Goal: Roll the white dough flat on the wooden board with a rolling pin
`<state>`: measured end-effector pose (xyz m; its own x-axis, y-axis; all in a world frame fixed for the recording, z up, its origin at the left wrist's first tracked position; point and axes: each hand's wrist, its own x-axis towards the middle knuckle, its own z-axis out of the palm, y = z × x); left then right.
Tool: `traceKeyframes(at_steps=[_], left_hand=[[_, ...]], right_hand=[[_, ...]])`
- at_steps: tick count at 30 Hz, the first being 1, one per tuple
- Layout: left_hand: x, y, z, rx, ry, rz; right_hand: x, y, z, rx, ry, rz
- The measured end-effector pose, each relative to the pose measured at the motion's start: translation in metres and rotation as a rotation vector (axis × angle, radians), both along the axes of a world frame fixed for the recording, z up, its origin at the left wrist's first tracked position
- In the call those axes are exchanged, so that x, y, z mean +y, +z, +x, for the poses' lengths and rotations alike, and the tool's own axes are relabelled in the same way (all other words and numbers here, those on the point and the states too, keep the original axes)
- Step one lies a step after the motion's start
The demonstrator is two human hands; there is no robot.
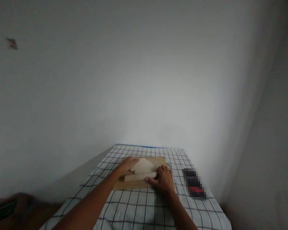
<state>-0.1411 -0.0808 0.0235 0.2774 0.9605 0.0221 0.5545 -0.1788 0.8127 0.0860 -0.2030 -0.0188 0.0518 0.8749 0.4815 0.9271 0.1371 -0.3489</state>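
A flat pale sheet of dough (142, 165) lies on a wooden board (132, 185). Across its near side rests a light wooden rolling pin (139, 176). My right hand (164, 179) is closed round the pin's right end, the thumb laid along the roller. At the dough's left edge is my left hand (128, 164), its thumb and fingers apart and touching the sheet. It is off the rolling pin, whose left handle shows close by my left wrist. My left fingertips are too small to make out clearly.
The board lies on a table with a white and black checked cloth (134, 207). A blurred-out dark and red object (195, 184) is to the right. A pale wall (148, 80) stands behind the table, and a brown object (12, 207) is at lower left.
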Motion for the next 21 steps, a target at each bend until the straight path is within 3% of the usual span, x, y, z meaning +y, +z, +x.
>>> traceKeyframes(at_steps=[8,13,17,21], left_hand=[[0.009,-0.033,-0.007,-0.053,0.052,0.305],[0.012,-0.043,-0.007,-0.143,0.098,0.305],[0.008,-0.042,-0.005,-0.297,0.110,0.246],[0.001,-0.038,-0.006,-0.314,0.092,0.226]], right_hand=[[-0.004,0.000,-0.001,-0.082,-0.024,0.025],[-0.001,-0.005,0.001,-0.089,-0.018,0.046],[0.006,-0.013,0.003,-0.110,-0.019,0.062],[0.008,-0.016,0.006,-0.115,-0.011,0.071]])
